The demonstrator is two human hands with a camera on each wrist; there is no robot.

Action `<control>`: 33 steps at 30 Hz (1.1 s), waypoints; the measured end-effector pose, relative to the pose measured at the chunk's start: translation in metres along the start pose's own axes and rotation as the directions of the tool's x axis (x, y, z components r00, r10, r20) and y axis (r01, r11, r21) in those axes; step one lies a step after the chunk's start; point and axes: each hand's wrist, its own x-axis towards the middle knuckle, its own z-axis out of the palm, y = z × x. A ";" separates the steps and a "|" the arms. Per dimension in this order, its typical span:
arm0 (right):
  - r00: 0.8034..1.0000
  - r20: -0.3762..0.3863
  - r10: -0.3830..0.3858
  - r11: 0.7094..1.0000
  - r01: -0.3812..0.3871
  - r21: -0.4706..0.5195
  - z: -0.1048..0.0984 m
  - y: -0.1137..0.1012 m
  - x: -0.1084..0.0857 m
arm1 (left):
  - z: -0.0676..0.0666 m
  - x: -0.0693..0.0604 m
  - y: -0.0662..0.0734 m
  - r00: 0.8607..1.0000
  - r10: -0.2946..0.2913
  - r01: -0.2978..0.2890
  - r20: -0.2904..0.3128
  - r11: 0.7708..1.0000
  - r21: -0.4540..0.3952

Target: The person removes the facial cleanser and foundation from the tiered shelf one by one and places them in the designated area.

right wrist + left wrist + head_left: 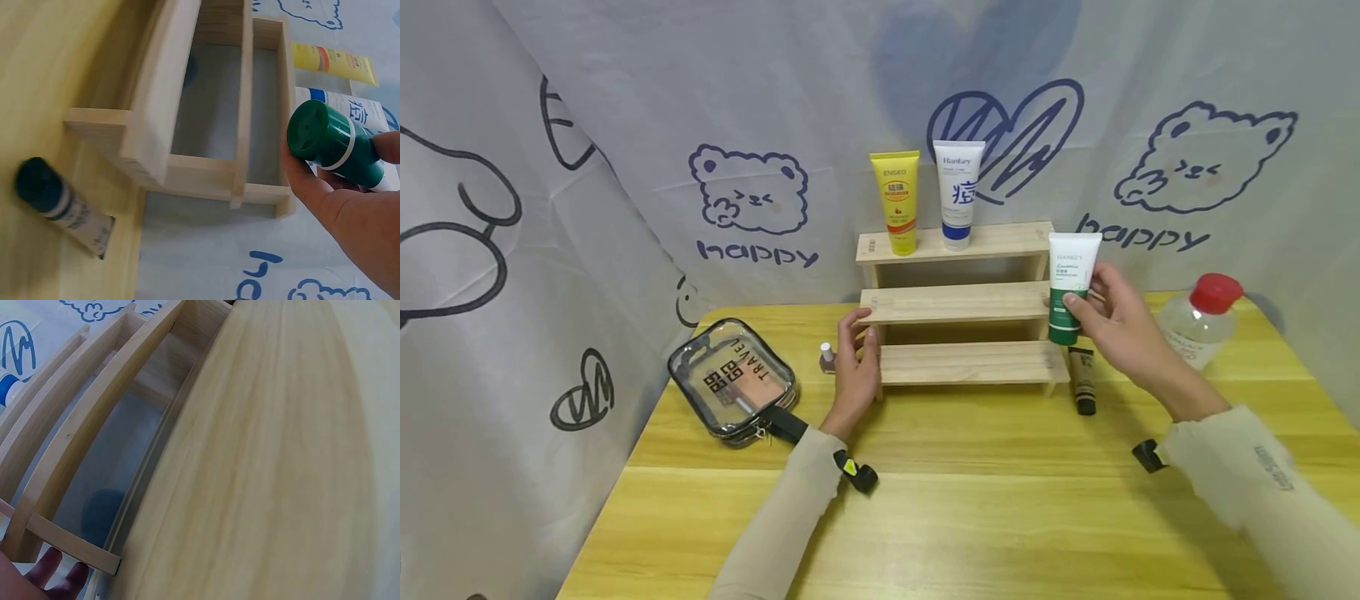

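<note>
My right hand [1123,325] pinches a white tube with a green cap [1065,321], held upright, cap down, by the right end of the three-tier wooden rack [962,364]. In the right wrist view that hand [356,212] has thumb and fingers around the green cap [337,140]. At the rack's left end, my left hand [856,375] rests its fingers against the side; the left wrist view shows its fingertips [59,575] at the wooden end piece. On the top tier stand a yellow tube [897,200] and a white tube with a blue cap [958,196].
A small dark tube [1083,379] lies right of the rack. Behind my right hand is a clear bottle with a red cap [1216,293]. A small nail-polish bottle [827,358] and a clear travel pouch [730,379] are on the left. A printed cloth hangs behind.
</note>
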 end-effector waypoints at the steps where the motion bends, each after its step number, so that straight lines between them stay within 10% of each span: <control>1: 1.000 -0.004 0.002 1.000 -0.002 0.005 0.001 0.002 -0.003 | 0.000 0.000 0.000 1.000 0.003 -0.003 0.003 1.000 0.000; 11: 1.000 0.003 0.019 0.999 -0.018 -0.045 0.005 0.021 -0.033 | -0.001 0.012 -0.051 0.997 0.074 -0.074 -0.005 0.997 -0.014; 19: 0.997 0.012 0.075 0.992 -0.074 -0.100 0.011 0.034 -0.054 | -0.002 -0.001 -0.008 0.999 0.049 -0.049 -0.003 0.999 0.024; 33: 0.973 0.086 0.214 0.968 -0.199 -0.154 0.024 0.058 -0.075 | -0.001 0.000 -0.001 1.000 0.021 -0.021 0.012 1.000 -0.017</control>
